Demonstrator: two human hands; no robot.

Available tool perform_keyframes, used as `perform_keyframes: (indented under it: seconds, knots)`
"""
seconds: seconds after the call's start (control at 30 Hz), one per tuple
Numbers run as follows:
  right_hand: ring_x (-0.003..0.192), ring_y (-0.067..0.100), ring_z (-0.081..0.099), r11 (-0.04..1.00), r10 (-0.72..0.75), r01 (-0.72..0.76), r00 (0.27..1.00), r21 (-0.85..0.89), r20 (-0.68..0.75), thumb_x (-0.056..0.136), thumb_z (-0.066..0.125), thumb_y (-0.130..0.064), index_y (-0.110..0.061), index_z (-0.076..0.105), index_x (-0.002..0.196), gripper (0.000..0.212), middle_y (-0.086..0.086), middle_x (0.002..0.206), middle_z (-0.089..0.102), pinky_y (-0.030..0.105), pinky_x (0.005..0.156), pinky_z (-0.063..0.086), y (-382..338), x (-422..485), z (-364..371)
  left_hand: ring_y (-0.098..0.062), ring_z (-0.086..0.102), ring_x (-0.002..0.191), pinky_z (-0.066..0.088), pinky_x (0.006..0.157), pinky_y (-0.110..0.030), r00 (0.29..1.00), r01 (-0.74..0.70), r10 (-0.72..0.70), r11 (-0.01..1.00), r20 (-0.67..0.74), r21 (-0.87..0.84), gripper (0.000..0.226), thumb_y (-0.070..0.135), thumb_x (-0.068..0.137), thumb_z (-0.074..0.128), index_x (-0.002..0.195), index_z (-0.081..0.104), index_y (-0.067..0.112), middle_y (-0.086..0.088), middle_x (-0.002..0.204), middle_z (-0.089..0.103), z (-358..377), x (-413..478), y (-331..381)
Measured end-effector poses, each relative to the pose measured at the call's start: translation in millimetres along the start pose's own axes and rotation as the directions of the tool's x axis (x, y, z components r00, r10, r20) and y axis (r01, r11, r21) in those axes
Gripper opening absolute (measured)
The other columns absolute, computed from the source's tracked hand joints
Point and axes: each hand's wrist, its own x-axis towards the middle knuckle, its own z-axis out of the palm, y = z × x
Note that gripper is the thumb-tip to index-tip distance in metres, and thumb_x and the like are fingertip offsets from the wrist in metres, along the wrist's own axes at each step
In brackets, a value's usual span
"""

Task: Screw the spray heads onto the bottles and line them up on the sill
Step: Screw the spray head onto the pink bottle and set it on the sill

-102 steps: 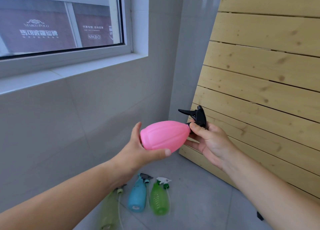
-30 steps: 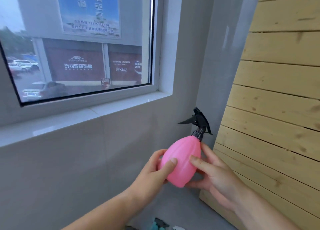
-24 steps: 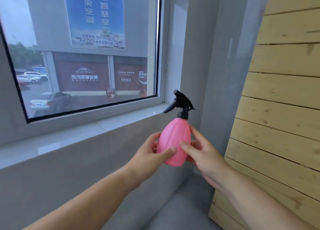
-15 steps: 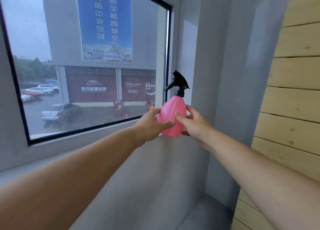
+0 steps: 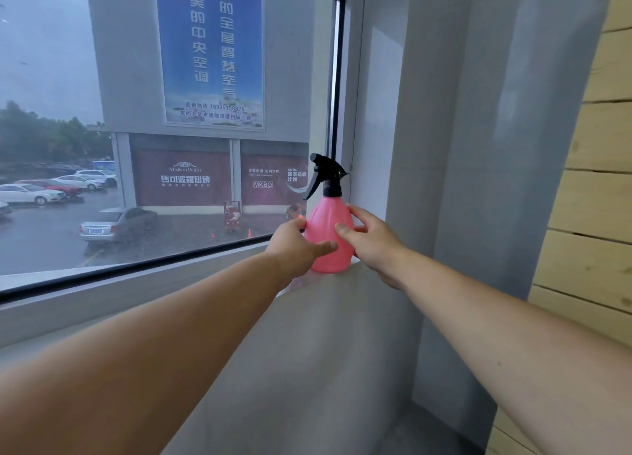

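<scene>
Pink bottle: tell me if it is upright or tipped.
Upright. The pink bottle sits base-down on the sill, its black spray head straight above. The left hand and right hand hold its sides.

sill [image 5: 191, 270]: grey, below window | on it: pink bottle [image 5: 329, 239], upright, at right end by wall

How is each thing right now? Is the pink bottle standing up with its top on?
Pink bottle, upright, base on the sill.
Black spray head, on the bottle's neck, nozzle pointing left.
Left hand, holds the bottle's left side.
Right hand, holds its right side.
</scene>
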Motion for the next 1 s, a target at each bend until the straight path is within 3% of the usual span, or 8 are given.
perform_keyframes:
  seconds: [0.07, 0.3, 0.57, 0.73, 0.8, 0.9, 1.0]
  knots:
    - [0.085, 0.020, 0.067, 1.000, 0.000, 0.000, 1.000, -0.012, -0.030, 0.089, 0.063, -0.034, -0.039, 0.053, 0.134, 0.046, 0.007, 0.106, 0.068, 0.032, 0.078, 0.055, 4.8, 2.4, -1.6, -0.027, 0.068, 0.110, 0.055, 0.096, -0.041, 1.000, 0.000, 0.000, 1.000, -0.011, 0.005, 0.066, 0.030, 0.082, 0.083, 0.141, 0.058, 0.012, -0.008, 0.127, 0.070, 6.3, 5.8, -2.7]
    - [0.075, 0.009, 0.060, 1.000, 0.006, -0.006, 0.999, -0.009, -0.044, 0.093, 0.061, -0.027, -0.032, 0.053, 0.137, 0.046, 0.004, 0.105, 0.065, 0.020, 0.065, 0.045, 9.3, 9.8, -0.4, -0.028, 0.066, 0.119, 0.053, 0.103, -0.044, 0.998, 0.007, -0.004, 0.999, -0.064, 0.036, 0.073, 0.033, 0.081, 0.084, 0.145, 0.054, 0.014, -0.008, 0.133, 0.068, 11.4, 17.2, -5.4]
    - [0.086, 0.017, 0.065, 1.000, -0.002, 0.001, 0.998, -0.015, -0.062, 0.093, 0.060, -0.027, -0.032, 0.048, 0.142, 0.051, 0.008, 0.111, 0.067, 0.027, 0.075, 0.051, 16.8, 12.8, 7.4, -0.029, 0.069, 0.114, 0.055, 0.101, -0.045, 0.997, 0.023, -0.021, 0.999, -0.069, 0.038, 0.072, 0.033, 0.081, 0.084, 0.144, 0.055, 0.015, -0.008, 0.130, 0.070, 12.9, 19.6, -10.4]
    - [0.108, 0.024, 0.063, 0.998, 0.022, -0.027, 0.995, -0.049, -0.100, 0.090, 0.062, -0.036, -0.032, 0.036, 0.148, 0.064, 0.008, 0.134, 0.055, 0.038, 0.099, 0.050, 20.3, 5.7, 0.0, -0.029, 0.058, 0.130, 0.049, 0.107, -0.042, 0.996, 0.045, -0.038, 0.996, -0.085, 0.077, 0.091, 0.036, 0.081, 0.084, 0.155, 0.036, 0.012, -0.009, 0.149, 0.055, 4.8, 3.6, 0.5]
    - [0.112, 0.023, 0.062, 0.998, 0.037, -0.043, 0.991, -0.038, -0.130, 0.091, 0.061, -0.037, -0.033, 0.037, 0.147, 0.062, 0.007, 0.138, 0.053, 0.041, 0.102, 0.049, 24.1, -6.4, -8.2, -0.028, 0.059, 0.124, 0.052, 0.099, -0.041, 0.995, 0.043, -0.034, 0.994, -0.091, 0.096, 0.096, 0.038, 0.082, 0.083, 0.158, 0.030, 0.012, -0.009, 0.153, 0.051, -0.2, -9.8, 6.4]
    - [0.114, 0.020, 0.060, 0.998, 0.044, -0.050, 0.986, -0.035, -0.160, 0.090, 0.060, -0.037, -0.032, 0.045, 0.141, 0.053, 0.004, 0.131, 0.059, 0.045, 0.102, 0.049, 35.9, -38.1, -21.8, -0.029, 0.059, 0.123, 0.052, 0.091, -0.038, 0.994, 0.017, -0.011, 0.998, -0.105, 0.055, 0.095, 0.039, 0.081, 0.084, 0.156, 0.032, 0.014, -0.010, 0.148, 0.053, -5.2, -38.7, 12.4]
    - [0.099, 0.019, 0.064, 0.996, 0.084, -0.090, 0.982, -0.028, -0.172, 0.092, 0.061, -0.030, -0.023, 0.056, 0.130, 0.038, 0.001, 0.106, 0.068, 0.048, 0.096, 0.053, 53.7, -80.9, -33.4, -0.025, 0.064, 0.112, 0.053, 0.082, -0.034, 0.997, -0.009, 0.010, 1.000, -0.075, 0.008, 0.084, 0.044, 0.080, 0.083, 0.149, 0.041, 0.021, -0.006, 0.131, 0.061, 3.9, -77.9, 10.9]
